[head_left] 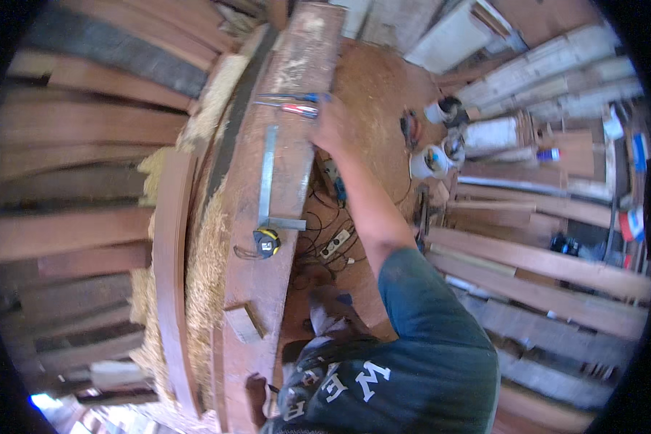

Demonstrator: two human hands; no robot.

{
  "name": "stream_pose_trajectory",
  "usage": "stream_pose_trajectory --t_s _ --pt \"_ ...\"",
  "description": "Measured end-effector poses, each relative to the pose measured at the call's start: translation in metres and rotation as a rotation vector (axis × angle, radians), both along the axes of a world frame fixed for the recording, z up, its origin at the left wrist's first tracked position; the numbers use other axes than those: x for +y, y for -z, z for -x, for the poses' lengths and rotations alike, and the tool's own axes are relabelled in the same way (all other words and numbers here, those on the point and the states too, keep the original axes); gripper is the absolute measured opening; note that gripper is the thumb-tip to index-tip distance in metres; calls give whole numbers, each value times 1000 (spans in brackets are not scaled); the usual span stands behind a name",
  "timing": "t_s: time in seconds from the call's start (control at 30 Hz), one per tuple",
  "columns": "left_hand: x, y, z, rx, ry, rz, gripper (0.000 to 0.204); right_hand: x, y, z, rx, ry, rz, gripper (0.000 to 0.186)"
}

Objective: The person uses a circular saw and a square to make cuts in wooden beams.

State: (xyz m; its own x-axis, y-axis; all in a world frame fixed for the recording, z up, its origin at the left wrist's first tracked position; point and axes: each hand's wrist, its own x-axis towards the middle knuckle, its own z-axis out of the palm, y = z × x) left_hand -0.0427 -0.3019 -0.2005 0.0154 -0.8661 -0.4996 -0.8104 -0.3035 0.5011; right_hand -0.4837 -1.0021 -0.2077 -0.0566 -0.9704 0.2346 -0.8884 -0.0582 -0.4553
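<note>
My right hand reaches to the upper part of the long worn plank bench, fingers closed at the handles of two screwdrivers, one blue and one red and white. Below it a metal square lies along the plank, with a black and yellow tape measure at its corner and a small wood block farther down. My left hand is low by the plank, fingers curled; whatever it may grip is too small to make out.
A brown board rests on shavings left of the bench. Right, on the floor, are a power strip with cables, a blue power tool, a red tool and buckets. Stacked boards line both sides.
</note>
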Motion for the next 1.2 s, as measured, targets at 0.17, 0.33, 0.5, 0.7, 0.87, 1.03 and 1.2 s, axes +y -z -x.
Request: stream_pose_trajectory --t_s 0.17,0.33,0.5,0.7,0.87,1.03,1.2 --pt "76 2 -2 470 -1085 -498 25 -71 45 -39 193 -25 -210 63" --pt "59 0 -11 449 -1108 -616 30 -56 35 -31 72 68 -331 41" --pt "35 -5 -3 350 -903 -505 36 37 15 1 -240 181 -471 45" --pt "-101 -39 36 253 -333 -246 23 267 121 84 -752 428 -649 53" --pt "-245 -80 131 258 -46 -1 18 448 164 133 -1202 706 -1009 34" --pt "-345 -88 222 253 211 310 31 504 165 193 -1110 775 -839 37" --pt "-459 -90 290 11 449 552 38 489 219 266 -1029 807 -777 29"
